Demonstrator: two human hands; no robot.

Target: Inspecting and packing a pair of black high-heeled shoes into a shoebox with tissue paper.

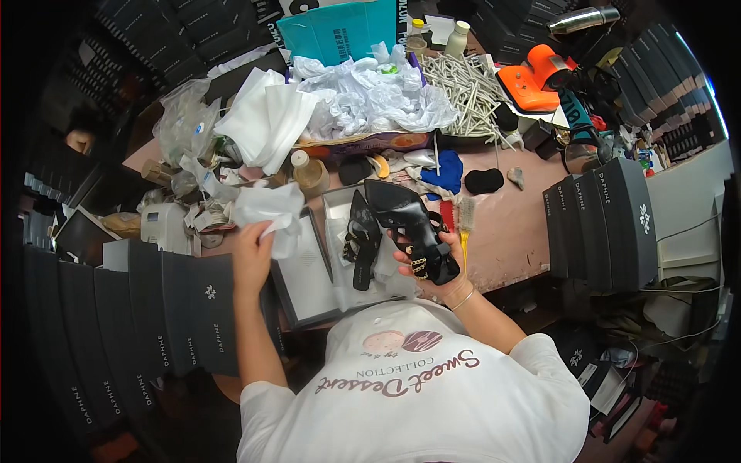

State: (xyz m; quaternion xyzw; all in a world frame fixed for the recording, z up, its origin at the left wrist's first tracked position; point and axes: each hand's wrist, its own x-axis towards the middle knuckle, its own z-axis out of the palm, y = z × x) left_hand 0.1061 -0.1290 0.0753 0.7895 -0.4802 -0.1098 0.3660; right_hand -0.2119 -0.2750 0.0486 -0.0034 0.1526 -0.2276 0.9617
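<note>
Head view: the open shoe box point(305, 285) contains a black shoe point(360, 245) and white paper point(385, 266); beyond the box, a carton point(363, 145) contains crumpled plastic bags point(378, 100). Over the box's right side, the right hand point(445, 279) grips the second shoe point(411, 224), toe pointing away and leftward, long axis oblique. Left of the box, the left hand point(255, 241) pinches white tissue point(274, 208).

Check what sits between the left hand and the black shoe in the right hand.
Head view: part of the left hand's white sheet, then an open box and a second black shoe.
</note>
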